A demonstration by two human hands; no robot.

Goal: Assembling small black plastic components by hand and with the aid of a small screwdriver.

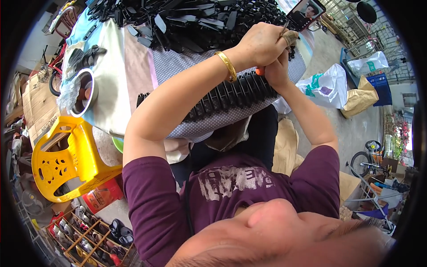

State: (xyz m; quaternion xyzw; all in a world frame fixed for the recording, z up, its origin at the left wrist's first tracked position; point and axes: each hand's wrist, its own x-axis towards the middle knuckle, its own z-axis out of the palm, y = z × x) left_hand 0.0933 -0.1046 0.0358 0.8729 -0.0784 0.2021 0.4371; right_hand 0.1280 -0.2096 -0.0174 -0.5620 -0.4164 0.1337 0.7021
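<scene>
My left hand [262,44], a gold bangle [227,66] on its wrist, is closed above the table's far right part. A brown cover [290,37] wraps one fingertip. What its fingers pinch is hidden. My right hand [278,71] is closed just below, touching or nearly touching the left. From its fist sticks the orange end [260,70] of a tool whose kind I cannot make out. Under my forearms lies a long row of black ribbed plastic pieces [218,99] near the table's front edge. Beyond is a big heap of loose black plastic parts [191,24].
A phone [307,13] stands lit at the table's far right. On the left are a white-rimmed bowl [94,89], a clear plastic bag [67,95] and a yellow plastic chair [73,155]. White bags [329,86] and a brown paper sack [362,97] lie right on the floor.
</scene>
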